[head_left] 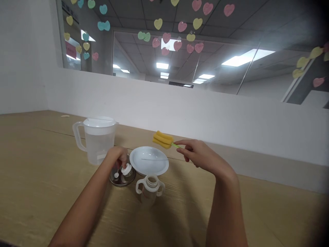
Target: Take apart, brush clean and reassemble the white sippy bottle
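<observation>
My right hand (192, 151) pinches the thin green handle of a yellow sponge brush (163, 139), held in the air behind and right of a white bowl (149, 168). Over a round metal tray (120, 182), my left hand (119, 156) has its fingers bent down at small white parts. One is a white bottle cap (126, 169) at the fingertips; beside it lies a smaller white piece (116, 175). Whether the left fingers grip the cap I cannot make out. A clear baby bottle (149, 192) with two handles and an uncovered neck stands upright in front of the bowl.
A lidded translucent pitcher (99, 140) with liquid in it stands behind my left hand, its handle to the left. The brown tabletop (38, 164) runs back to a white wall (180, 109). Heart-shaped notes dot the window above.
</observation>
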